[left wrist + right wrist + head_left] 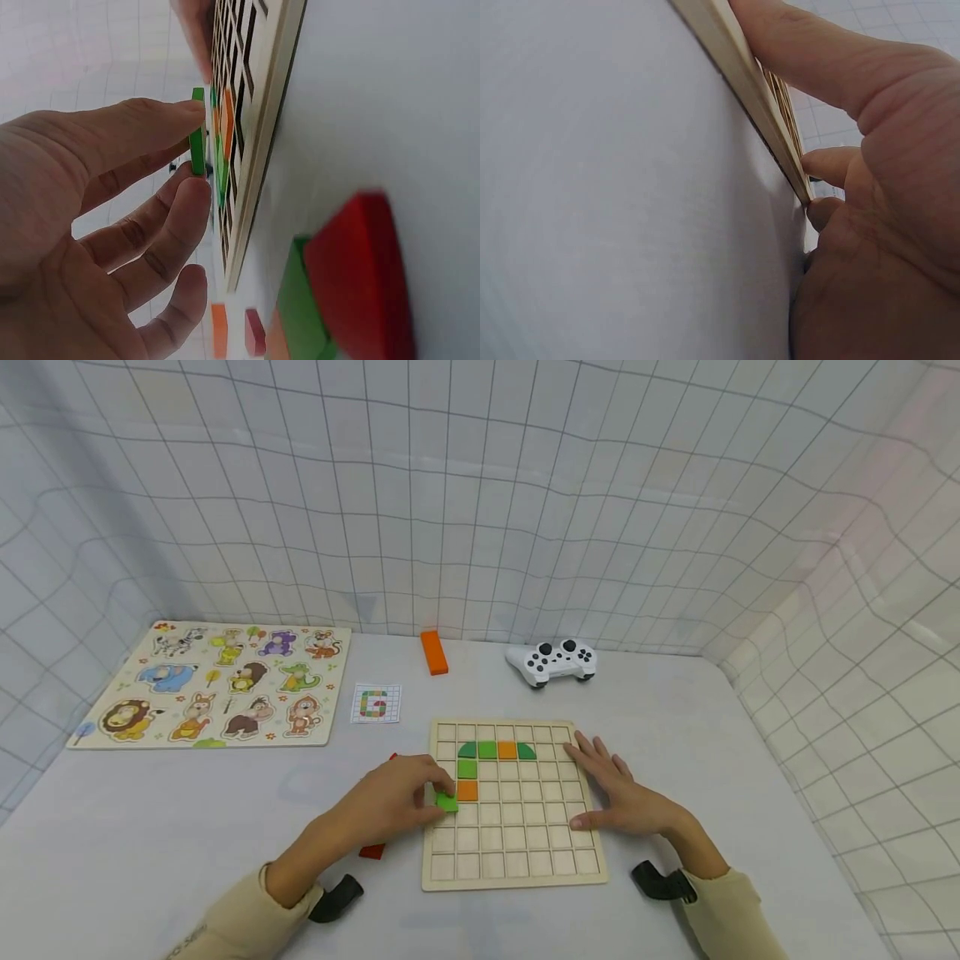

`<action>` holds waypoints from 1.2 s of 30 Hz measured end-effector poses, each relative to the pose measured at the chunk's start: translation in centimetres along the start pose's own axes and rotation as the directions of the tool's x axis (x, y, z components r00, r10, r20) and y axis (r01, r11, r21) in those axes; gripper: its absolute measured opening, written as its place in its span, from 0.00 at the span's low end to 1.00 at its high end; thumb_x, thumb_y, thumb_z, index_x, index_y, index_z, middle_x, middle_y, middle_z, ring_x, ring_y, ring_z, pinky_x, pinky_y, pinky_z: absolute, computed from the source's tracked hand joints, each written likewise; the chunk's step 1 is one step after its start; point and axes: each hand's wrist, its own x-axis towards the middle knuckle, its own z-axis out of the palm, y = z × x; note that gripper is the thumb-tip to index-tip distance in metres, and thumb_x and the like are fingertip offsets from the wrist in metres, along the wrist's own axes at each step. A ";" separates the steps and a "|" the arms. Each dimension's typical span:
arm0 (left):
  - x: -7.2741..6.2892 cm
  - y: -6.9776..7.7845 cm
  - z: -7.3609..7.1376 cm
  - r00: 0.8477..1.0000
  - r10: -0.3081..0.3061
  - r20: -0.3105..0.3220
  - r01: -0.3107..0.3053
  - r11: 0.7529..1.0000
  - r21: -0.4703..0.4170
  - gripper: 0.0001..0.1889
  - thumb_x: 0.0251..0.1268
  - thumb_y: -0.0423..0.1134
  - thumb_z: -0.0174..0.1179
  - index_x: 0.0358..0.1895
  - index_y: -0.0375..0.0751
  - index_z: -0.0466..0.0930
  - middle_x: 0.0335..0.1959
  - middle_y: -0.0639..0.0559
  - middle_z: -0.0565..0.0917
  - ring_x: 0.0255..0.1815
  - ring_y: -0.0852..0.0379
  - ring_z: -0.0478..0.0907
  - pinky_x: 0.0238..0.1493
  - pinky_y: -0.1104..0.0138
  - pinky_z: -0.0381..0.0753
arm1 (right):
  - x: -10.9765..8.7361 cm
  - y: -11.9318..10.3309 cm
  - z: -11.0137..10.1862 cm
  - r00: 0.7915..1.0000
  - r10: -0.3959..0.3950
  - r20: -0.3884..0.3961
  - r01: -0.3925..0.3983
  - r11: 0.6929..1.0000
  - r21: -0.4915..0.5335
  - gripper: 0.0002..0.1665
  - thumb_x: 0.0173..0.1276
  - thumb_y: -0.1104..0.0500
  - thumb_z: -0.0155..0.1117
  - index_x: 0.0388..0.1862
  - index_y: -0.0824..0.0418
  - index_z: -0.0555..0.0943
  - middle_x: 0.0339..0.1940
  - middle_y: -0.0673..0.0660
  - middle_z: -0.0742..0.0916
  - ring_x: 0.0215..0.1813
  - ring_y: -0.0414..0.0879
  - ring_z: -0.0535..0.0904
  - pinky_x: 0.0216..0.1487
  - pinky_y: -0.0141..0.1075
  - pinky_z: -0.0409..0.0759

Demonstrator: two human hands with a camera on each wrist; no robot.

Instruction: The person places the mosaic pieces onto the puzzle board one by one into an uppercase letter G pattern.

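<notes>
Between thumb and fingers my left hand (393, 793) pinches a green square tile (447, 802), held just over the left edge of the wooden grid board (517, 887). In the left wrist view the tile (197, 139) stands edge-on above the grid. A row near the board's top has a dark green rounded tile (467, 749), a green square (487, 750), an orange square (507, 750) and another rounded tile (527, 751). Below its left end sit a green square (467, 769) and an orange square (467, 790). Spread over the right edge, my right hand (618, 793) rests with fingers extended.
Red pieces (372, 851) lie partly hidden beneath the left hand; green ones (300, 300) show beside them in the left wrist view. Behind are a small pattern card (377, 703), an orange block (433, 652) and a white game controller (553, 662). An animal puzzle board (217, 685) lies far left.
</notes>
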 end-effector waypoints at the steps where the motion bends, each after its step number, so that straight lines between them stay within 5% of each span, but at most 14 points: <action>1: 0.0 0.2 0.2 1.000 0.008 0.000 -0.008 1.000 0.000 0.10 0.57 0.36 0.72 0.43 0.49 0.87 0.40 0.61 0.84 0.27 0.67 0.70 0.30 0.72 0.73 | 0.0 -0.1 0.0 1.000 0.001 0.001 -0.001 1.000 0.001 0.65 0.59 0.43 0.75 0.84 0.53 0.45 0.84 0.59 0.40 0.82 0.62 0.24 0.74 0.66 0.27; 10: 0.4 1.2 2.2 1.000 0.013 -0.012 -0.012 0.998 0.060 0.07 0.55 0.36 0.72 0.37 0.51 0.88 0.37 0.62 0.84 0.26 0.66 0.70 0.30 0.72 0.71 | -0.1 -0.5 -0.2 1.000 0.012 0.008 -0.012 1.000 0.000 0.65 0.59 0.43 0.75 0.84 0.54 0.44 0.84 0.59 0.40 0.82 0.62 0.25 0.75 0.65 0.26; 24: 0.4 1.9 2.6 0.999 -0.022 0.032 0.019 0.996 0.084 0.08 0.59 0.39 0.72 0.43 0.49 0.91 0.44 0.57 0.85 0.29 0.65 0.72 0.28 0.72 0.71 | 0.0 -0.3 -0.1 1.000 0.023 0.009 -0.023 1.000 0.005 0.65 0.59 0.43 0.75 0.84 0.52 0.45 0.84 0.59 0.40 0.82 0.61 0.24 0.74 0.65 0.26; 36: 0.4 2.3 2.8 1.000 -0.030 -0.002 0.030 0.991 0.132 0.08 0.58 0.39 0.72 0.42 0.49 0.91 0.44 0.57 0.86 0.46 0.56 0.82 0.41 0.65 0.80 | 0.0 -0.2 0.0 1.000 0.020 0.005 -0.020 1.000 0.008 0.65 0.59 0.43 0.75 0.84 0.53 0.45 0.84 0.58 0.39 0.82 0.61 0.24 0.74 0.65 0.26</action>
